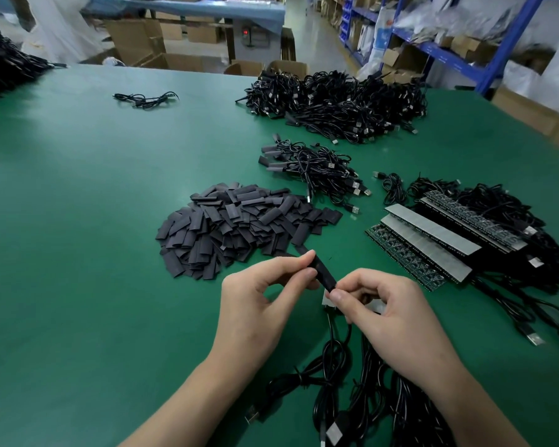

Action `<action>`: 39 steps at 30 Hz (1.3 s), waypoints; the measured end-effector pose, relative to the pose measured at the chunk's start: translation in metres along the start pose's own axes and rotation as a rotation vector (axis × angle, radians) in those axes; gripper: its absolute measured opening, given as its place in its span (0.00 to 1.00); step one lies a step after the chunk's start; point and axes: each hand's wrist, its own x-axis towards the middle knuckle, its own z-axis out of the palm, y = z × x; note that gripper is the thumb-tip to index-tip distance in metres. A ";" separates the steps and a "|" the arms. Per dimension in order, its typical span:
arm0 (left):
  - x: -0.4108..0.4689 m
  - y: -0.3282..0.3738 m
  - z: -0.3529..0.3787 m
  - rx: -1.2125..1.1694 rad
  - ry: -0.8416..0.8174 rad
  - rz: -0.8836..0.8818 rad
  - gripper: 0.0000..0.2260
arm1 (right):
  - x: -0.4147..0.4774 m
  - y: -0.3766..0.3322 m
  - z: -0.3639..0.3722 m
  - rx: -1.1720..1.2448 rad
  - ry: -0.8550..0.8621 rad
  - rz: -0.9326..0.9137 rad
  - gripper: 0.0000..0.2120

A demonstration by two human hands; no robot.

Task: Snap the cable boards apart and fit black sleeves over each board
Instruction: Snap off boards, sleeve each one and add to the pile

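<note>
Green bench (78,221), the worker's two bare hands low and centre.

Left hand (265,295): thumb and forefinger pinch the upper part of one black sleeve (320,269), which slants down toward the other hand.

Right hand (388,314): fingers curled round a small pale board (328,303), thumb tip pressed at the sleeve's lower end. Sleeve mouth and board edge meet there; whether the board has entered the sleeve I cannot tell (the thumb covers the joint).

A black cable (331,330) drops from the board toward the worker and joins a tangle of cables (368,391) lying on the bench under the wrists. A USB plug (334,432) shows at the near edge.

Just beyond the hands: a heap of loose sleeves (239,227), flat, dark grey-black. To its right, strips of unsnapped boards (433,240) lie stacked side by side, some with grey faces up, others with component sides up, their cables trailing off to the right.

Behind the heap sits a small pile of sleeved cables (320,172); further back, a much larger pile (336,101). One lone cable (146,99) lies apart at left-centre, and another dark mass (7,66) sits at the far left edge.

Blue shelving (433,43) with bags and cartons runs along the right. Cardboard boxes (136,40) stand past the bench's far edge.
</note>
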 end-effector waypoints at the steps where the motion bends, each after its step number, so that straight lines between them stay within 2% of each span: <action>1: 0.000 0.000 0.000 -0.007 -0.005 0.003 0.10 | 0.000 0.000 0.000 -0.002 0.004 0.004 0.08; 6: 0.000 -0.001 0.000 0.015 0.003 0.016 0.09 | 0.002 0.002 0.001 0.023 -0.003 0.008 0.06; 11: 0.003 -0.005 -0.001 -0.330 0.015 -0.258 0.07 | 0.004 0.002 -0.006 0.072 -0.054 -0.005 0.04; 14: 0.008 -0.006 -0.004 -0.422 0.047 -0.337 0.06 | 0.004 0.001 -0.010 -0.012 -0.086 -0.001 0.04; 19: 0.010 -0.008 -0.011 -0.502 0.060 -0.390 0.02 | 0.019 -0.013 -0.021 -0.133 -0.003 -0.042 0.08; 23: 0.012 -0.010 -0.014 -0.464 0.064 -0.405 0.10 | 0.073 -0.030 -0.040 -0.306 0.099 -0.118 0.07; 29: 0.013 -0.014 -0.015 -0.463 0.044 -0.428 0.14 | 0.209 -0.052 -0.037 -0.591 0.154 -0.169 0.07; 34: 0.014 -0.019 -0.014 -0.488 0.025 -0.421 0.11 | 0.266 -0.074 -0.022 -0.622 0.056 -0.155 0.22; 36: 0.015 -0.021 -0.014 -0.508 0.021 -0.429 0.08 | 0.254 -0.075 -0.012 -0.592 0.026 -0.215 0.19; 39: 0.015 -0.020 -0.014 -0.491 0.032 -0.444 0.06 | 0.205 -0.061 -0.003 -0.591 -0.093 -0.249 0.10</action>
